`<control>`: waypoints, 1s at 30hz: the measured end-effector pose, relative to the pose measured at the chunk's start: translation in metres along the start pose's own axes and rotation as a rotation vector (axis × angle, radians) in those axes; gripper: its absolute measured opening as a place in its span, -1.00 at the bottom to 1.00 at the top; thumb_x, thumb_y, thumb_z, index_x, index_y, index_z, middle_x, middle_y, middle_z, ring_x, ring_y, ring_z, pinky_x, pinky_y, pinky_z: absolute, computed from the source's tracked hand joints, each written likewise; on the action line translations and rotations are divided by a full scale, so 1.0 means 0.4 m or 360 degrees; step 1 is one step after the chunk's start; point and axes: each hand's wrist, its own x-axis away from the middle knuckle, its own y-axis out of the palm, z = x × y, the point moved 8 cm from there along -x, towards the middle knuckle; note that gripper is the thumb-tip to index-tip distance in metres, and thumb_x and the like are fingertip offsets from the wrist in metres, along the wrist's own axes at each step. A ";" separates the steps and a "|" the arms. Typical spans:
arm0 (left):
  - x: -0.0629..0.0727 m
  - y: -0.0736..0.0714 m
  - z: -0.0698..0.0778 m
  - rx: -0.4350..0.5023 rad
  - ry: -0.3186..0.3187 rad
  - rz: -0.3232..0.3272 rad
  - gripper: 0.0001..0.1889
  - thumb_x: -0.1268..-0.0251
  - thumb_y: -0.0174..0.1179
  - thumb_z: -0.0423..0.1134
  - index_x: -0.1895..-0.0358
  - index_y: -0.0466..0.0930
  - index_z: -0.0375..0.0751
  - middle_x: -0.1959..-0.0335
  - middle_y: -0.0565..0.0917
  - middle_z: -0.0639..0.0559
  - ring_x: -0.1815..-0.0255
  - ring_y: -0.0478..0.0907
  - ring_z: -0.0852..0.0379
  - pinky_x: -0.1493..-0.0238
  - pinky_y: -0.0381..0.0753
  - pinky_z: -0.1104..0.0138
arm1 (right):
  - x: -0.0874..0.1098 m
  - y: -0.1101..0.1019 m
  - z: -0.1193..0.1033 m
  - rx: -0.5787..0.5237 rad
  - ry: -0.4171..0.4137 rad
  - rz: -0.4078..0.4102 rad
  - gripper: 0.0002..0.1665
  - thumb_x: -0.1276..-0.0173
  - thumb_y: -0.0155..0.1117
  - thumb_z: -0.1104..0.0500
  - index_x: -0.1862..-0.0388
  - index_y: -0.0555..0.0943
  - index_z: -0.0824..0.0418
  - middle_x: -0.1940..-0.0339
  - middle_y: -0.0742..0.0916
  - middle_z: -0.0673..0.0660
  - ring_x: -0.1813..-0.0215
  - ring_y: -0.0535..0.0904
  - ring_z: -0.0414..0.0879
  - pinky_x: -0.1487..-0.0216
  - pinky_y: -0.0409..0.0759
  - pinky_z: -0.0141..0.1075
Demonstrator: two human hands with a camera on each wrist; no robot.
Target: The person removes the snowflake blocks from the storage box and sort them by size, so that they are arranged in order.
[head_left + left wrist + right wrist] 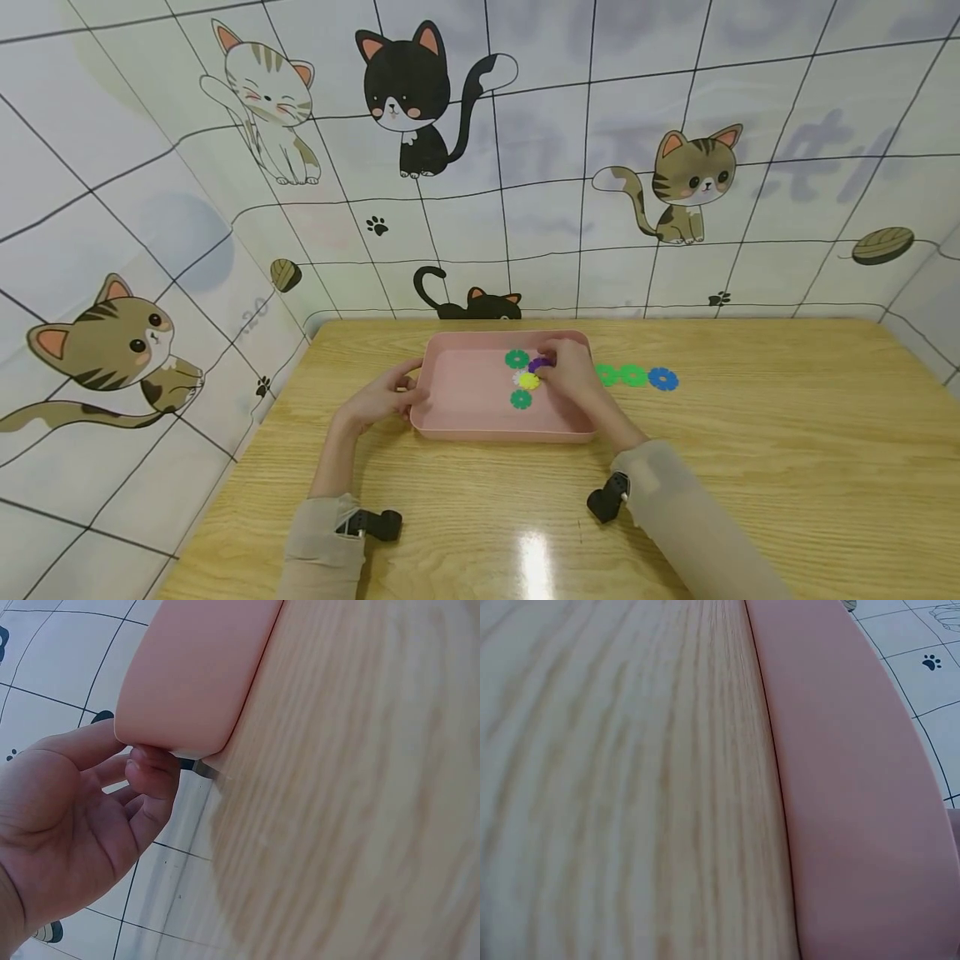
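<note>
A pink tray [465, 435] lies on the wooden table. My left hand [381, 395] holds its left end, thumb at the rim and other fingers bent against the outer wall; the left wrist view shows this hand [82, 817] at the tray's corner [187, 682]. Over the tray's right part, my right hand [573, 372] pinches a purple snowflake disc [538, 365] by its fingertips. Around it in the tray are a yellow disc [529, 381], a white disc [517, 379] partly under the yellow one, a green disc [517, 359] behind and another green disc [521, 399] in front.
Right of the tray, two light green discs [633, 376] and a blue disc [663, 379] lie in a row on the table [787, 467]. A wall [555, 192] with cat drawings rises behind the table. The right wrist view mostly shows the tray's side [855, 787] and tabletop.
</note>
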 end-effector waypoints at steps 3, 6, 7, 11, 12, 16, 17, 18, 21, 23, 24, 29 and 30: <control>0.001 0.000 0.001 -0.0006 -0.0003 0.0004 -0.27 -0.52 0.13 -0.33 -0.61 -0.04 -0.34 0.17 0.47 -0.18 0.44 0.46 0.08 0.31 0.56 0.25 | 0.000 0.005 0.006 -0.0020 0.0024 -0.0029 -0.54 -0.32 0.43 0.33 -0.17 0.62 0.46 -0.03 0.72 0.32 -0.03 0.62 0.11 -0.15 0.59 -0.05; 0.001 0.001 0.002 -0.0010 -0.0003 0.0005 -0.27 -0.53 0.12 -0.32 -0.61 -0.03 -0.32 0.17 0.47 -0.17 0.43 0.47 0.08 0.30 0.54 0.25 | 0.002 0.009 0.012 -0.0026 0.0052 -0.0054 -0.48 -0.29 0.48 0.29 -0.19 0.60 0.46 -0.04 0.71 0.31 -0.03 0.60 0.10 -0.16 0.58 -0.06; 0.000 0.001 0.001 -0.0010 -0.0003 0.0006 -0.28 -0.53 0.12 -0.32 -0.61 -0.02 -0.32 0.18 0.47 -0.16 0.43 0.47 0.08 0.30 0.54 0.26 | 0.002 0.010 0.014 -0.0027 0.0059 -0.0061 -0.47 -0.27 0.50 0.27 -0.17 0.60 0.45 -0.03 0.71 0.31 -0.02 0.59 0.09 -0.16 0.58 -0.06; -0.001 0.001 0.001 -0.0003 0.0001 0.0006 -0.28 -0.52 0.12 -0.32 -0.61 -0.01 -0.31 0.20 0.47 -0.15 0.43 0.46 0.08 0.31 0.53 0.26 | 0.002 0.012 0.017 -0.0013 0.0072 -0.0079 -0.53 -0.23 0.55 0.24 -0.05 0.64 0.44 0.05 0.72 0.28 0.03 0.59 0.09 -0.13 0.58 -0.06; -0.001 0.001 0.002 -0.0002 0.0001 0.0005 -0.28 -0.52 0.12 -0.32 -0.61 -0.01 -0.31 0.20 0.46 -0.15 0.43 0.46 0.08 0.31 0.53 0.26 | 0.003 0.012 0.017 -0.0013 0.0079 -0.0082 -0.54 -0.23 0.55 0.23 -0.03 0.63 0.43 0.07 0.72 0.28 0.04 0.59 0.09 -0.12 0.58 -0.06; -0.001 0.000 0.001 0.0007 -0.0002 0.0003 -0.27 -0.52 0.13 -0.33 -0.61 -0.03 -0.33 0.21 0.46 -0.15 0.43 0.45 0.07 0.31 0.53 0.26 | 0.004 0.011 0.018 -0.0025 0.0114 -0.0094 -0.54 -0.23 0.55 0.23 0.00 0.58 0.42 0.09 0.69 0.27 0.06 0.57 0.09 -0.12 0.57 -0.06; -0.001 0.000 0.001 0.0009 -0.0004 0.0003 -0.27 -0.52 0.13 -0.33 -0.61 -0.03 -0.32 0.20 0.45 -0.15 0.43 0.45 0.07 0.32 0.53 0.25 | 0.005 0.011 0.018 -0.0032 0.0126 -0.0099 -0.51 -0.23 0.55 0.23 -0.03 0.56 0.42 0.08 0.68 0.28 0.05 0.56 0.10 -0.12 0.57 -0.06; -0.001 0.000 0.002 0.0012 -0.0005 0.0001 -0.27 -0.52 0.13 -0.32 -0.61 -0.04 -0.33 0.20 0.45 -0.15 0.43 0.45 0.07 0.31 0.53 0.26 | 0.005 0.011 0.019 -0.0037 0.0134 -0.0104 -0.50 -0.23 0.55 0.22 -0.05 0.55 0.41 0.07 0.68 0.28 0.05 0.56 0.10 -0.12 0.57 -0.07; 0.000 0.000 0.002 0.0019 -0.0006 -0.0002 -0.26 -0.52 0.13 -0.32 -0.61 -0.05 -0.32 0.20 0.45 -0.15 0.43 0.45 0.07 0.32 0.53 0.26 | 0.005 0.011 0.016 -0.0029 0.0139 -0.0132 -0.48 -0.24 0.54 0.21 -0.08 0.57 0.42 0.05 0.69 0.29 0.05 0.56 0.09 -0.12 0.58 -0.07; 0.000 0.000 0.001 0.0021 -0.0005 -0.0002 -0.26 -0.52 0.13 -0.33 -0.61 -0.05 -0.33 0.20 0.45 -0.15 0.43 0.45 0.07 0.32 0.53 0.26 | 0.006 0.010 0.014 -0.0017 0.0144 -0.0146 -0.51 -0.23 0.55 0.21 -0.04 0.61 0.43 0.08 0.70 0.27 0.07 0.56 0.08 -0.10 0.59 -0.09; -0.001 0.000 0.001 0.0021 -0.0004 -0.0002 -0.26 -0.52 0.13 -0.33 -0.61 -0.05 -0.33 0.20 0.45 -0.15 0.43 0.45 0.07 0.32 0.52 0.26 | 0.006 0.009 0.012 -0.0005 0.0142 -0.0150 -0.54 -0.22 0.56 0.21 0.00 0.62 0.43 0.10 0.71 0.26 0.08 0.57 0.07 -0.08 0.59 -0.10; -0.003 0.000 0.000 0.0015 -0.0001 -0.0003 -0.26 -0.51 0.14 -0.33 -0.61 -0.04 -0.33 0.21 0.46 -0.15 0.43 0.45 0.07 0.33 0.52 0.27 | 0.010 0.007 0.011 -0.0015 0.0168 -0.0158 -0.56 -0.20 0.57 0.22 0.07 0.57 0.38 0.17 0.69 0.22 0.12 0.56 0.05 -0.03 0.58 -0.11; -0.003 0.001 0.000 0.0017 0.0000 -0.0003 -0.26 -0.51 0.14 -0.33 -0.61 -0.05 -0.33 0.21 0.46 -0.15 0.43 0.45 0.07 0.33 0.52 0.27 | 0.010 0.007 0.011 -0.0024 0.0170 -0.0160 -0.58 -0.23 0.55 0.23 0.06 0.55 0.36 0.17 0.69 0.22 0.12 0.56 0.05 -0.01 0.59 -0.11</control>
